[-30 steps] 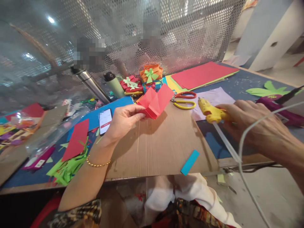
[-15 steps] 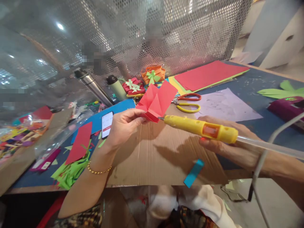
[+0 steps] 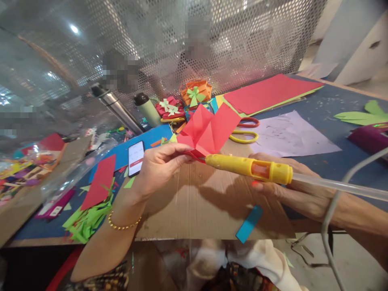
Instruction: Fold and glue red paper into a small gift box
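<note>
One folded red paper (image 3: 207, 135) is mid-frame, its lower edge pinched in my left hand (image 3: 160, 163). My right hand (image 3: 309, 200) grips the glue gun (image 3: 236, 165), tip at that edge. Scissors (image 3: 246, 141) lie right of centre, a blue strip (image 3: 249, 224) lower right, a phone (image 3: 136, 157) left of centre.

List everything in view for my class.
folded paper: 1, red, centre
glue gun: 1, yellow, right
cardboard: 1, brown, front centre
strip: 1, blue, on cardboard
scissors: 1, red-yellow handles, centre
phone: 1, white-screened, left
flask: 1, silver, back
bottle: 1, green, back
bundles: several, red and orange, back
paper stack: 1, red-topped, back right
sheet: 1, lilac, right
card: 1, red, left
shreds: many, green, left
clutter: uncounted, multicoloured, far left
mesh panel: 1, grey, back
left hand: 1, on folded paper
right hand: 1, on glue gun
</note>
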A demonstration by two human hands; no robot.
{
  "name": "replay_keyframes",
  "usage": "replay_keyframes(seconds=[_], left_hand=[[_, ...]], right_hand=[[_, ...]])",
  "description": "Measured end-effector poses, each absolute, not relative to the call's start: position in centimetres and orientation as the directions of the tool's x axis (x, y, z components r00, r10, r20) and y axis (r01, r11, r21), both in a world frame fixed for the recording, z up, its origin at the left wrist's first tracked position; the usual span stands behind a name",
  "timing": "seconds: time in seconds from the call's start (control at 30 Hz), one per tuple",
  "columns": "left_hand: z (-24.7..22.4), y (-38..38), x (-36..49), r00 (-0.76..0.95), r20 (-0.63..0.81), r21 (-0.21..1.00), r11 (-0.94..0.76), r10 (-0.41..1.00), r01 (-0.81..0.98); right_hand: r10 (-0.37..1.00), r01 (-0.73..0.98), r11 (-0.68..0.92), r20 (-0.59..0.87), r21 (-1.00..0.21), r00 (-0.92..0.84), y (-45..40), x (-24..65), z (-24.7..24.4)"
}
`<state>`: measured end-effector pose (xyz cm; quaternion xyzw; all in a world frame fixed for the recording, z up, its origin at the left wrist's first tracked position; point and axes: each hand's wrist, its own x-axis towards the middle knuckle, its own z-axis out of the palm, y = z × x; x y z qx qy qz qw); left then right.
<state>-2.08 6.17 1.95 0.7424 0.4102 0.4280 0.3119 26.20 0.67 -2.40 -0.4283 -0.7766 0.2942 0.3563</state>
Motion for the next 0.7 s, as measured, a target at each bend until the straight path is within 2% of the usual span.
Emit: replay_keyframes(seconds=[0.3, 0.53, 0.7], left_hand=[[2.25, 5.63, -1.77, 0.34, 0.387, 0.785, -0.5, 0.857, 0.366], [2.01, 5.73, -1.87, 0.353, 0.396, 0.785, -0.512, 0.848, 0.348], [1.83, 5.76, -1.85, 0.373, 0.429, 0.778, -0.546, 0.823, 0.31]], right_hand=[[0.875, 0.45, 0.444, 0.266, -0.775, -0.405, 0.36, 25.76, -2.11], [0.799, 0.42, 0.588, 0.415, -0.691, -0.436, 0.85, 25.85, -2.28], [0.808, 0.442, 0.585, 0.439, -0.68, -0.393, 0.77, 25.53, -2.22]])
